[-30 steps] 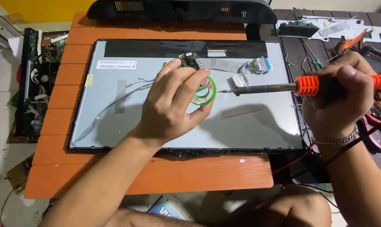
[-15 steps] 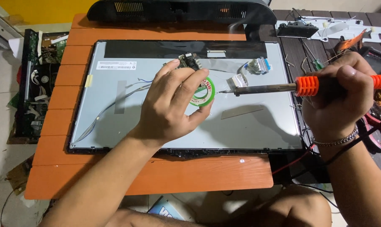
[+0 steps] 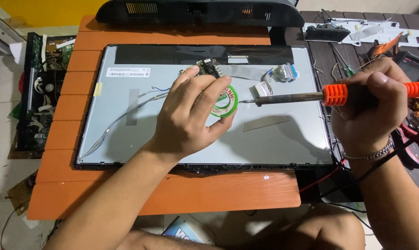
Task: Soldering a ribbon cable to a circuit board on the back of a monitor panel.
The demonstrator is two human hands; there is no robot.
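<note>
A grey display panel [image 3: 274, 139] lies face down on an orange slatted table [image 3: 172, 194]. My left hand [image 3: 191, 115] rests on the panel's middle, fingers bent over a round green-rimmed tin [image 3: 230, 99], which it partly hides. My right hand [image 3: 366, 111] grips the orange handle of a soldering iron [image 3: 292, 97]. The iron is level, its tip pointing left and ending just right of the tin. A small circuit board [image 3: 208, 67] sits beyond my left fingers, beside flat ribbon cables [image 3: 283, 72].
A black monitor cover [image 3: 200, 11] lies along the table's far edge. An opened electronics chassis [image 3: 43, 92] stands on the floor at left. On the dark table at right lie tools, white strips [image 3: 380, 32] and cables. A thin wire [image 3: 121, 115] runs across the panel.
</note>
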